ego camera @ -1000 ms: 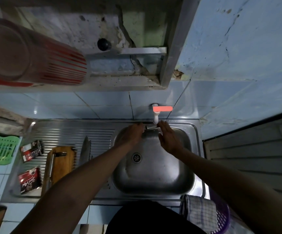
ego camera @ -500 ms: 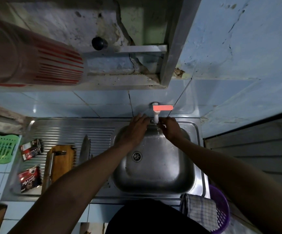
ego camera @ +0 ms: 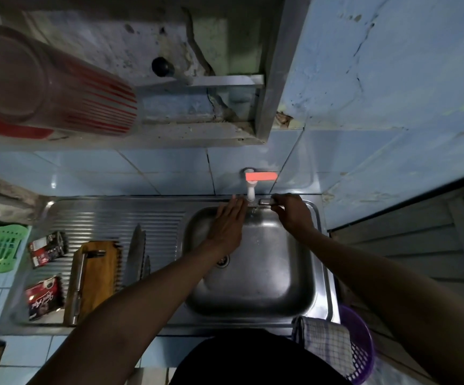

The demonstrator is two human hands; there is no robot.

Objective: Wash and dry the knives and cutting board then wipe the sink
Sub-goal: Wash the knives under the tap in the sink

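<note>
Two hands reach over my sink (ego camera: 253, 287), close to the tap (ego camera: 250, 187) at the back edge. My left hand (ego camera: 226, 226) is flat, fingers straight, holding nothing, just beside the tap. My right hand (ego camera: 292, 212) pinches a small metal thing (ego camera: 265, 201) at the back rim; I cannot tell what it is. On the ribbed drain part at the left lies the wooden cutting board (ego camera: 96, 276). Two knives (ego camera: 137, 252) lie just beside it, toward the sink. One checked cloth (ego camera: 322, 343) hangs at the front right corner.
</note>
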